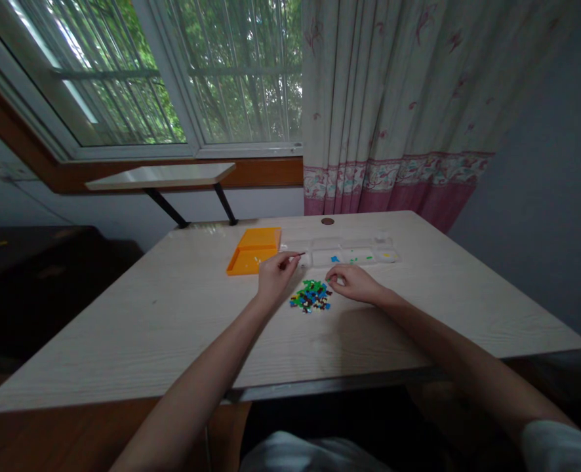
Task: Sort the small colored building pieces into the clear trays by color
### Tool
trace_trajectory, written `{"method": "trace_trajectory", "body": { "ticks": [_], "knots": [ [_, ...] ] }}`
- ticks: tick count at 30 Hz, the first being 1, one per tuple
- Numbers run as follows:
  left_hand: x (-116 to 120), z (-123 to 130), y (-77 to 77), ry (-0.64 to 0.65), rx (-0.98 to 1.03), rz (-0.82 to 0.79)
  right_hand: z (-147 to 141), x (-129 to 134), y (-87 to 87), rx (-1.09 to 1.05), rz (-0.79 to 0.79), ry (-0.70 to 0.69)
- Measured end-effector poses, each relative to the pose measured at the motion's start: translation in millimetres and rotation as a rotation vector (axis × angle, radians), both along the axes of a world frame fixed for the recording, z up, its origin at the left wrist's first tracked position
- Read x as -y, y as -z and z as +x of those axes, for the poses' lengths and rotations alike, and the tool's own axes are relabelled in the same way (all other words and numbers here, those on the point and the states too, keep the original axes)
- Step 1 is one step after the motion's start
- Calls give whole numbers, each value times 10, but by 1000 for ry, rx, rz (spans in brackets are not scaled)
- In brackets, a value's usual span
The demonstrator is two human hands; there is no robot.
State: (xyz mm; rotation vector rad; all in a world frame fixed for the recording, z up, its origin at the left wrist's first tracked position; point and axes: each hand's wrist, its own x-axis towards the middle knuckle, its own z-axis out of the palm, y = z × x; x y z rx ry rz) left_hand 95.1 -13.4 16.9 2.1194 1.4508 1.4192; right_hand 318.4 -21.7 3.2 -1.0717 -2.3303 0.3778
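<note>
At the far left, toward ten o'clock on the tabletop point(182, 328), stands a raised white shelf point(165, 176). Next comes an open orange box point(258, 237), at ten o'clock from my pile, with a few small pale bits inside. My left hand point(275, 274), also at ten o'clock and nearer, pinches a small dark piece point(301, 254) between thumb and finger, by the clear tray's left part. The pile of small pieces point(311, 296), mostly green, blue and dark, lies in front of me at twelve o'clock. At one o'clock from it sits the clear compartment tray point(320, 258); its near row holds blue, then green, then yellow pieces. My right hand point(353, 283), at two o'clock beside the pile, has curled fingers; I cannot tell whether they grip anything.
</note>
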Motion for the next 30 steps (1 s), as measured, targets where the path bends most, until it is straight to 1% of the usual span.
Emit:
{"method": "trace_trajectory", "body": {
  "ticks": [5, 8, 10, 12, 14, 17, 19, 21, 24, 30],
  "knots": [
    [-102, -30, 55, -128, -89, -87, -19, 8, -14, -43, -8, 14],
    [-123, -56, 59, -169, -148, -105, -27, 8, -17, -71, -15, 32],
    [-117, -67, 53, -168, -163, -94, -36, 9, -24, -104, -22, 52],
    [-97, -64, 47, -108, -174, -84, -50, 17, -39, -156, -34, 74],
    [-65, -39, 44, 17, -206, -84, -68, 30, -60, -220, -73, 87],
    [-1, 34, 44, 220, -289, -96, -99, 57, -88, -322, -203, 76],
    [41, 86, 42, 288, -330, -102, -120, 71, -96, -381, -298, 44],
    [73, 123, 37, 306, -346, -103, -140, 79, -94, -431, -354, 16],
    [97, 143, 32, 324, -328, -107, -159, 80, -85, -488, -392, -2],
    [113, 138, 33, 349, -246, -109, -162, 70, -81, -517, -411, 16]
  ]
}}
